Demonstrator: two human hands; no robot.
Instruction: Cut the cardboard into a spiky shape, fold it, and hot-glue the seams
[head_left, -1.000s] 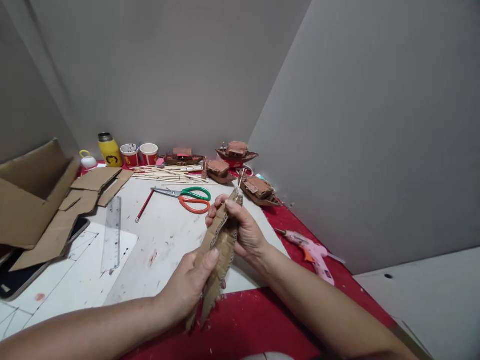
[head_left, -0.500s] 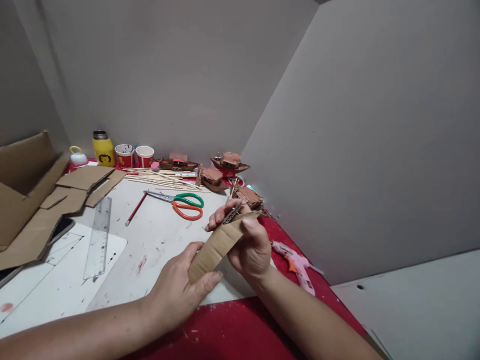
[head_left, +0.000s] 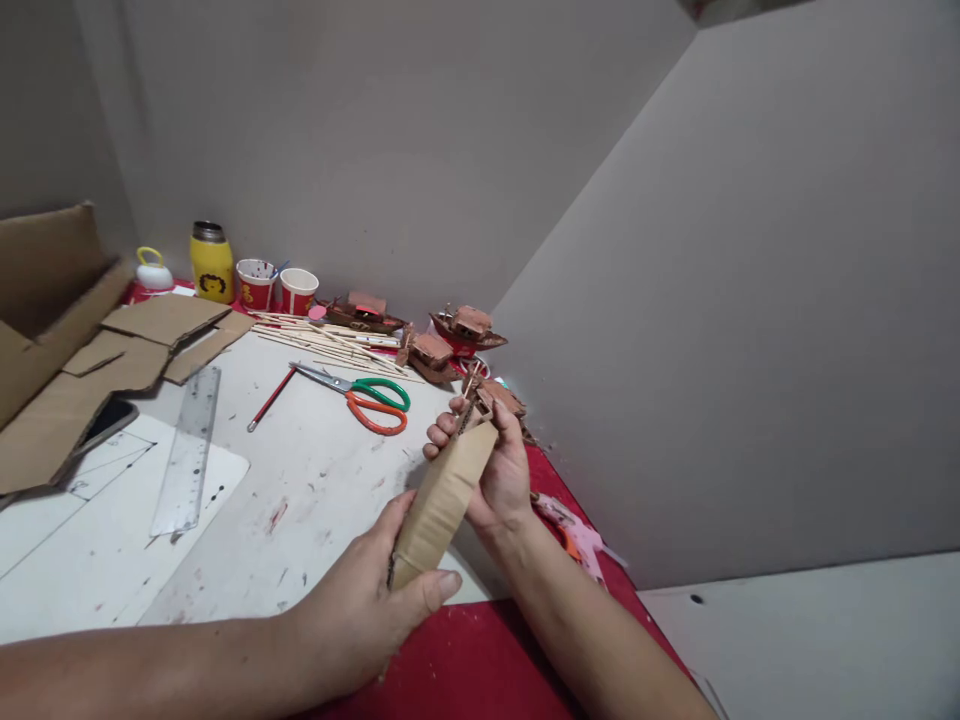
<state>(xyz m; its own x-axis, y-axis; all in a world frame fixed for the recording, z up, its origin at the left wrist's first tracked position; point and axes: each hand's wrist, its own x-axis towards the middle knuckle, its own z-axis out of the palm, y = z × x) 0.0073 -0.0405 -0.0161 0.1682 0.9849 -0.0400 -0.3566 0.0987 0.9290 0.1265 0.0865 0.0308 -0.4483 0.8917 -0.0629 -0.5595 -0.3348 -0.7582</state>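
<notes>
The cardboard piece [head_left: 444, 505] now presents its smooth face instead of its open side, making that face accessible; fingers of the left hand [head_left: 367, 592] and right hand [head_left: 507, 478] grip opposite ends.

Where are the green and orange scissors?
In the head view, the scissors lie left of centre on the white surface, nearer than the thin wooden sticks, blade tips beside the red pencil.

yel btl [head_left: 212, 266] | wht lid [head_left: 154, 276] nr btl | gry wall [head_left: 315, 130] bhd
</notes>
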